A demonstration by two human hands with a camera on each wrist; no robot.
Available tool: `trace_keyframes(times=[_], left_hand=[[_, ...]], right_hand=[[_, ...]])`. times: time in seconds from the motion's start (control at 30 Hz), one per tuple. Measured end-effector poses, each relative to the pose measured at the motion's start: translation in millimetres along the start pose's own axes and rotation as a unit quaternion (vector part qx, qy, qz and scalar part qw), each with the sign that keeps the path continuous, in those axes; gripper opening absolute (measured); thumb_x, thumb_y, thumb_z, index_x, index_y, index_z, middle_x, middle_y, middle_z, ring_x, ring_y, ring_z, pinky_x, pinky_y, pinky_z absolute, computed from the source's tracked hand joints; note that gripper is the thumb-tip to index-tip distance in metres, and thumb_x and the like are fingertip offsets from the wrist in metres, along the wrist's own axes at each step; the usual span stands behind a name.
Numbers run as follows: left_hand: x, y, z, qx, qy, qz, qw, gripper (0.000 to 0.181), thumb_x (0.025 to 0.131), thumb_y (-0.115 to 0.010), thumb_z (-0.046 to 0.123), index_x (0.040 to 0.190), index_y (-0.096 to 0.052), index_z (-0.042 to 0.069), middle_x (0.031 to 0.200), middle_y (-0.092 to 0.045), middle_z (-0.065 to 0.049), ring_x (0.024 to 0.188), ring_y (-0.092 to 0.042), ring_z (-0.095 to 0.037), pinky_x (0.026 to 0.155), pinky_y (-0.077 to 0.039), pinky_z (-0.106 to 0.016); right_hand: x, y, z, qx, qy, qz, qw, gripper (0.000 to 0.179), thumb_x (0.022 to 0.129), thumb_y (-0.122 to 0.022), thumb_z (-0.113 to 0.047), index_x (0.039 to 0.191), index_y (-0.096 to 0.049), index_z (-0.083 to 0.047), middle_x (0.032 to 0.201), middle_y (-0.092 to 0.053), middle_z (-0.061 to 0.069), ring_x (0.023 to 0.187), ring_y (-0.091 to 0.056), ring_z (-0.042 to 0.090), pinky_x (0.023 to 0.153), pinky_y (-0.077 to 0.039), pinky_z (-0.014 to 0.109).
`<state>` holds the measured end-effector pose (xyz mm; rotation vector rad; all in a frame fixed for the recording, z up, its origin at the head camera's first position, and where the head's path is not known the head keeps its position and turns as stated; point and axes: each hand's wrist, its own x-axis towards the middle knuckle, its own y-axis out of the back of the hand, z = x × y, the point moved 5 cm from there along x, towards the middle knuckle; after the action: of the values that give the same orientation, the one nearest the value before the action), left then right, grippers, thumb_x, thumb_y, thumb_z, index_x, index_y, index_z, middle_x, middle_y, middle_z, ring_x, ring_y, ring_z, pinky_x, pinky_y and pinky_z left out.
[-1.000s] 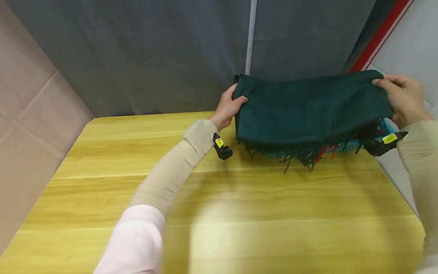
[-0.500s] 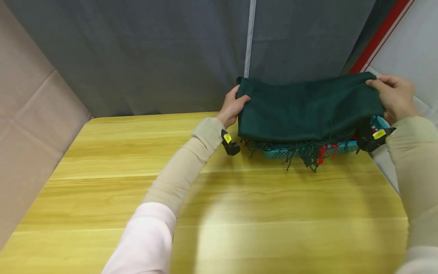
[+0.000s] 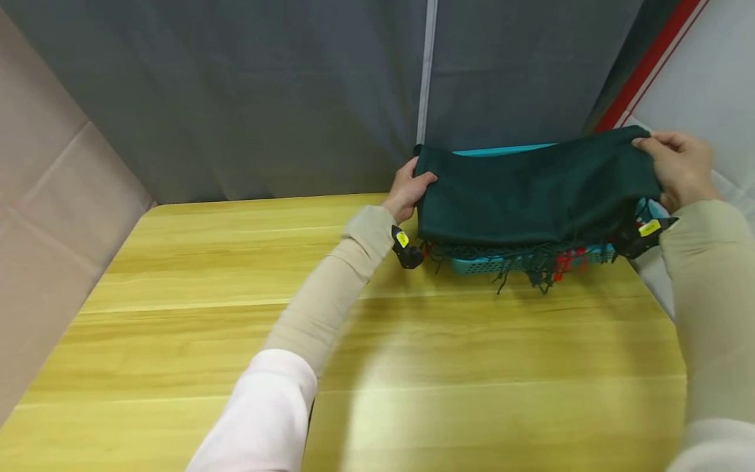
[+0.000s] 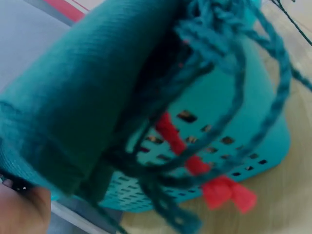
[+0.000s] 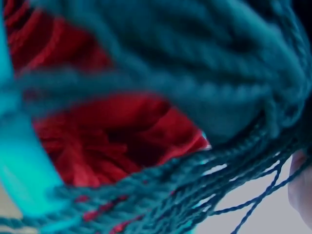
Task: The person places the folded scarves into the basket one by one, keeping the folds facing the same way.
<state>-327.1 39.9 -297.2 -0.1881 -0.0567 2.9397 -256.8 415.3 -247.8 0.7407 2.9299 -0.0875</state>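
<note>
A folded dark green scarf (image 3: 531,196) with a knotted fringe is stretched between my two hands. My left hand (image 3: 408,191) pinches its left end, thumb on top. At the upper right corner my right hand (image 3: 684,165) grips the cloth between thumb and fingers. Beneath the scarf stands a turquoise plastic basket (image 3: 480,265) with a pierced wall, largely covered by the cloth. Red fabric (image 5: 112,136) with tassels lies inside the basket, as the right wrist view shows. A red tassel (image 4: 195,165) hangs over the basket wall in the left wrist view.
The basket stands on a wooden table (image 3: 236,328) near its back right corner. A grey curtain (image 3: 265,98) hangs behind the table. White material with a red stripe (image 3: 649,65) is at the right, and a pinkish wall (image 3: 47,183) is at the left.
The scarf's left end has come down and slightly right with my left hand. My right hand has shifted a little left. The basket's back rim now shows above the cloth.
</note>
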Motion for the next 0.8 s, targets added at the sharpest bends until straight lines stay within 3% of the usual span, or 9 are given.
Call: trace_keyframes(times=[0.23,0.5,0.8], left_hand=[[-2.1,-11.9,-1.8,0.020,-0.019,0.011,0.9996,0.040,0.085,-0.052,0.002,0.124,-0.050,0.010,0.112,-0.053,-0.007,0.087,-0.052,-0.016,0.069,-0.045,-0.023],[-7.1,-20.6,-1.6,0.031,-0.040,0.021,0.9985,0.039,0.087,-0.049,0.002,0.125,-0.048,0.009,0.114,-0.051,-0.008,0.089,-0.051,-0.017,0.070,-0.044,-0.023],[-10.6,-22.9,-2.4,0.064,-0.072,0.057,0.9937,0.044,0.087,-0.048,0.003,0.130,-0.043,0.009,0.120,-0.049,-0.007,0.097,-0.049,-0.016,0.078,-0.041,-0.021]], right_hand=[[-0.4,0,-5,-0.017,-0.003,0.020,0.9997,0.009,0.069,-0.076,-0.021,0.075,-0.069,-0.021,0.075,-0.055,-0.013,0.070,-0.043,0.001,0.044,-0.039,0.015],[-2.3,-6,-5,-0.063,0.007,0.016,0.9978,0.013,0.072,-0.072,-0.026,0.080,-0.063,-0.024,0.067,-0.055,-0.014,0.042,-0.042,0.005,0.031,-0.028,0.024],[3.8,-12,-4,-0.059,0.030,0.027,0.9974,0.012,0.071,-0.073,-0.026,0.077,-0.062,-0.023,0.066,-0.055,-0.015,0.054,-0.046,-0.001,0.040,-0.036,0.014]])
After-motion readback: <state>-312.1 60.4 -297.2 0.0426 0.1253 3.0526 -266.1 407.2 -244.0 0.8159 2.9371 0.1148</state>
